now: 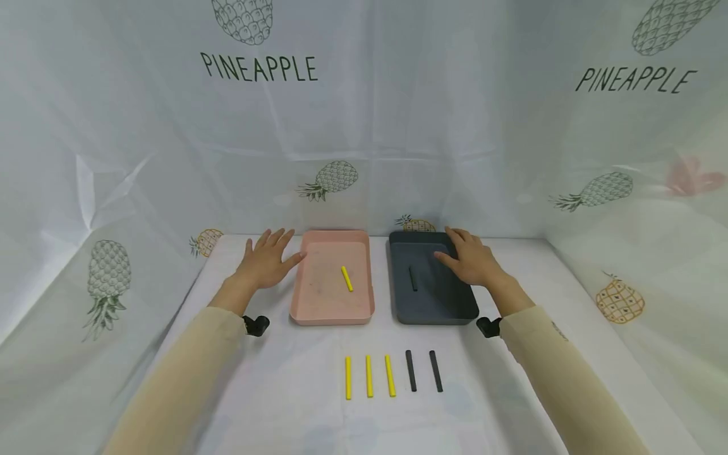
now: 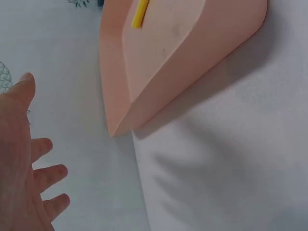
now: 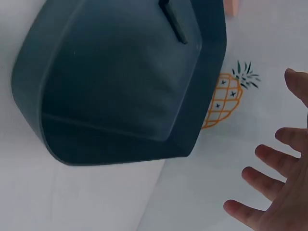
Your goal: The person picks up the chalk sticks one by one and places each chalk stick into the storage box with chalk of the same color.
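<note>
My left hand (image 1: 266,260), fingers spread, hovers by the left side of a pink tray (image 1: 332,311); the left wrist view shows it holding nothing. Inside that tray lies one short yellow stick (image 1: 347,279). On the other side, my right hand (image 1: 474,260) is over the right edge of a dark grey tray (image 1: 435,314), fingers apart and holding nothing. A dark stick (image 1: 412,278) lies in this tray. Nearer me, three yellow sticks (image 1: 370,376) and two dark sticks (image 1: 411,371) lie in a row on the white cloth.
The trays stand side by side with a narrow gap, near the back of the white-covered table (image 1: 296,392). A white curtain (image 1: 409,114) printed with pineapples hangs behind and along both sides. Each wrist carries a small black device (image 1: 257,325).
</note>
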The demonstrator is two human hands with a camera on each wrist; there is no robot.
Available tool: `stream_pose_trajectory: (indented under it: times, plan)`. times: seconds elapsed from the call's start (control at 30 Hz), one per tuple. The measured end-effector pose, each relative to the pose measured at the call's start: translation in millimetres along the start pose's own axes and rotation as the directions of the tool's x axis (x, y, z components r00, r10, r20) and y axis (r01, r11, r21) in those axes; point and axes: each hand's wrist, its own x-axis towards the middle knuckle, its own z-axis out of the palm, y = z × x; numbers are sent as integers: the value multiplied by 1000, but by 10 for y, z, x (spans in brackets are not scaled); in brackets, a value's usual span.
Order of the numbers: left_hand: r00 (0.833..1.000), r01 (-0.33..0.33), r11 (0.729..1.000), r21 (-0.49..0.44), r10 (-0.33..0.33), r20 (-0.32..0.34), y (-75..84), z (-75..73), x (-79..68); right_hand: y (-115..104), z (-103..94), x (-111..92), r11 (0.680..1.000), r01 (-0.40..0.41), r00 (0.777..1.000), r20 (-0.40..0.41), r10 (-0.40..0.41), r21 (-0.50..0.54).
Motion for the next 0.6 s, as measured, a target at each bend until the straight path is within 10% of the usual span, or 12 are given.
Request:
stream_pose_trajectory:
  times: [0.6]
  plan:
    - [996, -67, 984, -165, 55, -76, 20, 219, -193, -107, 83, -280, 993, 102, 995, -21, -101, 57]
